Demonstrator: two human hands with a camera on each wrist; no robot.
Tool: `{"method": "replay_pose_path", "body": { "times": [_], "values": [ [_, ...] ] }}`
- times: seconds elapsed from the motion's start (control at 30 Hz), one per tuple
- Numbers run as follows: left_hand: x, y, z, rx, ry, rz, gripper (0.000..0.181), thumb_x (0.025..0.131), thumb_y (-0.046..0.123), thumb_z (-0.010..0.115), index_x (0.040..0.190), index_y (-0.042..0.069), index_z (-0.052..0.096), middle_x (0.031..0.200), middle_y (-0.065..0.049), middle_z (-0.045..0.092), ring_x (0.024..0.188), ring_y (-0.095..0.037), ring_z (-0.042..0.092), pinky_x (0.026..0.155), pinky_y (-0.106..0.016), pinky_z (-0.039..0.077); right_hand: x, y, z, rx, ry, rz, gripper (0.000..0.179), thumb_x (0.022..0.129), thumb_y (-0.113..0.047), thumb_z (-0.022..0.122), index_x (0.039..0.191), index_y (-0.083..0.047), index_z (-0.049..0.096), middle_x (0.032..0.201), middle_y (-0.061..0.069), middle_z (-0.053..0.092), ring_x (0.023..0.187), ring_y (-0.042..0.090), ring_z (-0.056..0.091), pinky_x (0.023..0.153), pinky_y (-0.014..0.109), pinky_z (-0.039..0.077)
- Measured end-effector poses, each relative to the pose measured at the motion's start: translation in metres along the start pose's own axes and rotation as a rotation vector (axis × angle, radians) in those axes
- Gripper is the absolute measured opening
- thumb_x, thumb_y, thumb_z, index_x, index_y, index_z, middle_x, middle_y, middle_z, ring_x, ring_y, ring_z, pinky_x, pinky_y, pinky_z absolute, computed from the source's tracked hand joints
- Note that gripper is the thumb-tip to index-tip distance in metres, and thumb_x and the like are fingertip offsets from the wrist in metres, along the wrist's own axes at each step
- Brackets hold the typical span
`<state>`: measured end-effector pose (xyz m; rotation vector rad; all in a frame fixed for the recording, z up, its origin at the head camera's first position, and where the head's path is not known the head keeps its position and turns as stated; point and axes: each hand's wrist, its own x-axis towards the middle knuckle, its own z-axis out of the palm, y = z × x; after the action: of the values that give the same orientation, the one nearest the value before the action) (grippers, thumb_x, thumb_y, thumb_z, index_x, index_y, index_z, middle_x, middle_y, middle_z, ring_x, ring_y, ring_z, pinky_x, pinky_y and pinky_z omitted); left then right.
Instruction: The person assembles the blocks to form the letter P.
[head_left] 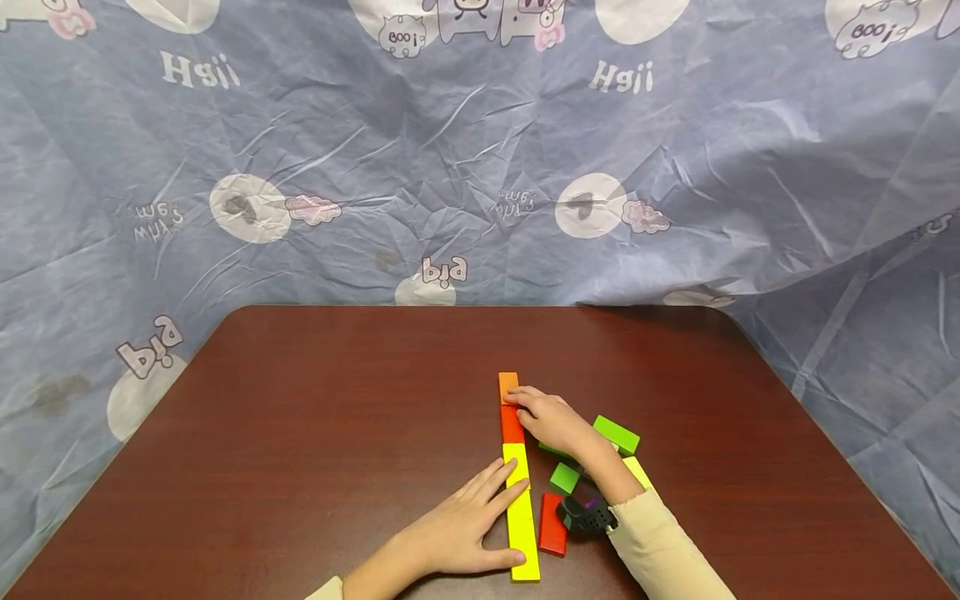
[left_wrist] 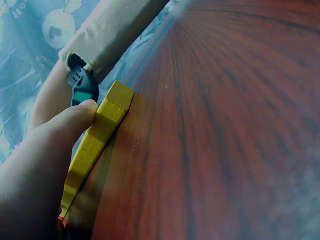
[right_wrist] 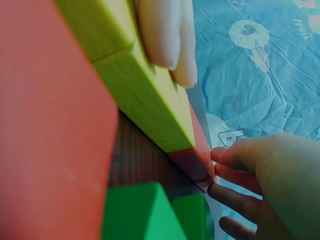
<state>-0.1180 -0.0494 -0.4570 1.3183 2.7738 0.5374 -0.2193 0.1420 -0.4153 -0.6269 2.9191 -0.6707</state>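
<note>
A straight row of blocks runs away from me: yellow blocks (head_left: 521, 529) nearest, a red block (head_left: 512, 427) after them, an orange block (head_left: 507, 383) at the far end. My left hand (head_left: 457, 529) lies spread along the yellow part, its thumb and fingers touching the top. In the left wrist view the thumb (left_wrist: 82, 116) touches the yellow blocks (left_wrist: 97, 140) near their close end. My right hand (head_left: 557, 423) touches the far end from the right, one fingertip on the orange block, the lower fingers beside the red one.
Right of the row lie a loose red block (head_left: 553, 525), a small green block (head_left: 565, 478), a longer green block (head_left: 617, 434) and a yellow block (head_left: 637, 472), partly covered by the right arm. The dark wooden table (head_left: 300, 433) ends at a patterned cloth (head_left: 360, 167).
</note>
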Motion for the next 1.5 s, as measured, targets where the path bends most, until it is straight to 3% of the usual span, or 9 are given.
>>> {"method": "replay_pose_path", "body": {
  "times": [0.37,0.67,0.93,1.1,1.3,1.5],
  "values": [
    [0.001,0.0,0.0,0.001,-0.015,0.01,0.077,0.086,0.067,0.033,0.146,0.02,0.02,0.154,-0.004,0.012,0.14,-0.024,0.019,0.109,-0.04,0.03,-0.006,0.003,0.001,0.025,0.01,-0.013,0.04,0.091,-0.018,0.052,0.13,-0.01,0.05,0.139,0.009,0.043,0.126,0.03,0.044,0.105,0.052,0.031],
    [0.0,-0.001,0.002,0.02,-0.002,0.017,0.077,0.085,0.067,0.033,0.146,0.022,0.02,0.154,-0.004,0.013,0.14,-0.023,0.019,0.109,-0.039,0.031,-0.032,0.016,-0.009,0.035,0.062,-0.026,0.039,0.091,-0.018,0.052,0.129,-0.008,0.051,0.137,0.012,0.044,0.124,0.033,0.045,0.1,0.06,0.028],
    [-0.001,-0.001,0.004,0.02,0.012,0.017,0.077,0.085,0.068,0.032,0.146,0.022,0.019,0.154,-0.004,0.012,0.14,-0.022,0.02,0.108,-0.039,0.031,-0.065,0.025,-0.022,-0.025,0.051,-0.006,0.029,0.09,-0.017,0.053,0.118,-0.011,0.059,0.122,0.006,0.055,0.116,0.028,0.051,0.096,0.057,0.034],
    [-0.002,-0.001,0.004,0.028,0.019,0.017,0.077,0.085,0.068,0.032,0.146,0.021,0.02,0.154,-0.005,0.013,0.14,-0.023,0.021,0.108,-0.039,0.031,-0.078,0.022,-0.027,-0.093,0.072,-0.042,0.02,0.089,-0.017,0.055,0.106,-0.015,0.064,0.109,-0.001,0.059,0.106,0.022,0.057,0.09,0.051,0.041],
    [-0.002,0.0,0.003,0.033,0.03,0.019,0.077,0.086,0.067,0.034,0.146,0.021,0.021,0.154,-0.005,0.013,0.139,-0.023,0.022,0.109,-0.038,0.031,-0.085,0.017,-0.029,-0.136,0.03,-0.039,0.016,0.089,-0.018,0.056,0.101,-0.015,0.066,0.105,-0.003,0.061,0.099,0.017,0.059,0.082,0.04,0.049],
    [-0.002,0.0,0.003,0.034,0.026,0.02,0.077,0.085,0.067,0.034,0.146,0.02,0.021,0.153,-0.005,0.014,0.139,-0.023,0.022,0.108,-0.038,0.032,-0.083,0.018,-0.026,-0.159,0.046,-0.028,0.021,0.088,-0.017,0.056,0.105,-0.011,0.066,0.109,0.0,0.06,0.101,0.019,0.059,0.085,0.042,0.049]
  ]
}}
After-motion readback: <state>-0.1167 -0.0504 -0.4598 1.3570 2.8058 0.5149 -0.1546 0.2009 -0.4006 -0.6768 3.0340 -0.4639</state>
